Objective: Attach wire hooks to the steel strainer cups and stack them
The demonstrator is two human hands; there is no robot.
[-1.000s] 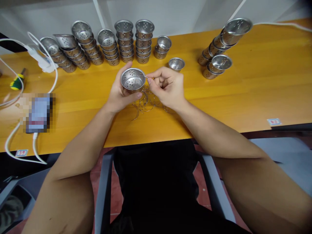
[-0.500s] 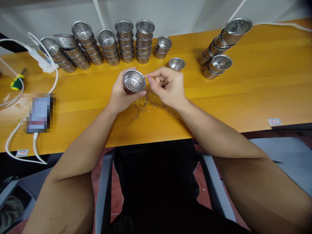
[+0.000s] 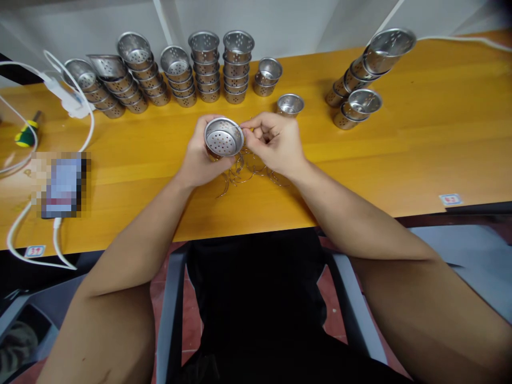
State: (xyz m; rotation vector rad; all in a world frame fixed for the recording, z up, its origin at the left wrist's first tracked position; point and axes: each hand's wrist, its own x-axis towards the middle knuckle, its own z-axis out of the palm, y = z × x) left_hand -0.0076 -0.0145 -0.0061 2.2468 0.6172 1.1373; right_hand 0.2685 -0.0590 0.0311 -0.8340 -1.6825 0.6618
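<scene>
A small perforated metal cup [image 3: 223,140] is tilted toward me above the table, with my left hand [image 3: 200,157] wrapped round its left side and thumb below the rim. My right hand [image 3: 276,140] is closed in a pinch at the cup's right rim. Between its thumb and forefinger is a thin metal wire [image 3: 237,127], whose end reaches over the rim into the cup. Several loose curved wires [image 3: 256,168] lie on the table beneath and between my hands. Just behind my right hand stands a single metal cup [image 3: 290,104].
Stacks of perforated cups [image 3: 206,66] line the back of the table [image 3: 420,138]. At the right, another stack [image 3: 360,72] leans over beside a short stack [image 3: 358,109]. On the left are a blurred phone [image 3: 63,186], white cables [image 3: 90,128] and a green-yellow screwdriver [image 3: 27,133].
The cup has shifted slightly right and turned more upward toward me. The wire's end, outside the rim before, now crosses into the cup. My right hand stays at the rim.
</scene>
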